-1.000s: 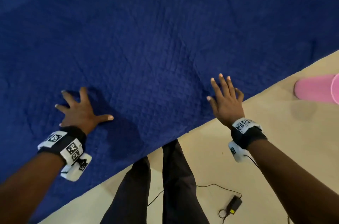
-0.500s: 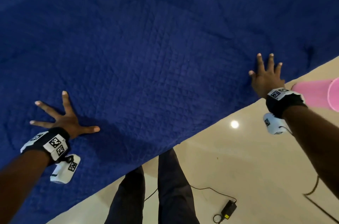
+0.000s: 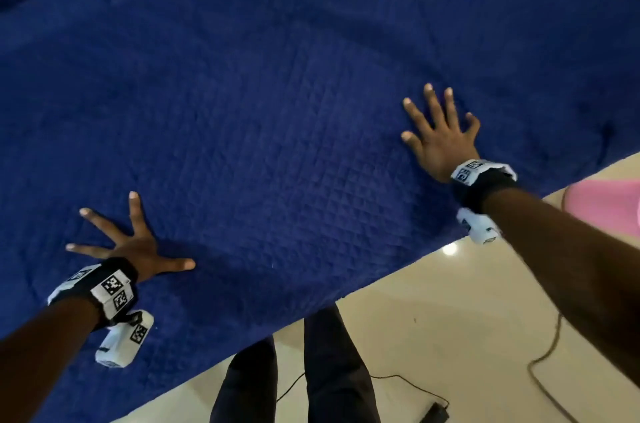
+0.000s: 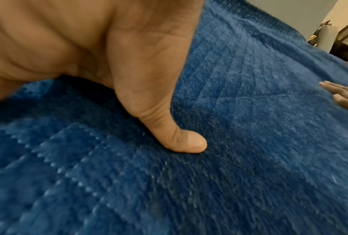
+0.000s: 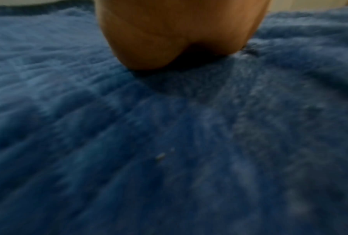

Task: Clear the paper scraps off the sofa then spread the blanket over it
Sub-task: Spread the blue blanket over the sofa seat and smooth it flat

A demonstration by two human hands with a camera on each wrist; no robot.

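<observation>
A dark blue quilted blanket (image 3: 294,111) lies spread flat and hides the sofa beneath it. My left hand (image 3: 135,242) presses on it at the lower left, palm down, fingers splayed straight. The left wrist view shows its thumb (image 4: 181,139) flat on the blanket (image 4: 249,143). My right hand (image 3: 440,131) lies flat on the blanket at the right, fingers straight and spread. In the blurred right wrist view only the heel of that hand (image 5: 175,35) shows on the blanket (image 5: 169,143). No paper scraps are in view.
The blanket's front edge (image 3: 346,298) runs diagonally above a cream floor (image 3: 450,336). My dark trouser legs (image 3: 304,377) stand against it. A pink container (image 3: 613,204) sits at the right edge. A black cable and adapter (image 3: 436,414) lie on the floor.
My right hand swept far right along the blanket, then came back left and further onto it. My left hand slid slightly left and stays pressed flat.
</observation>
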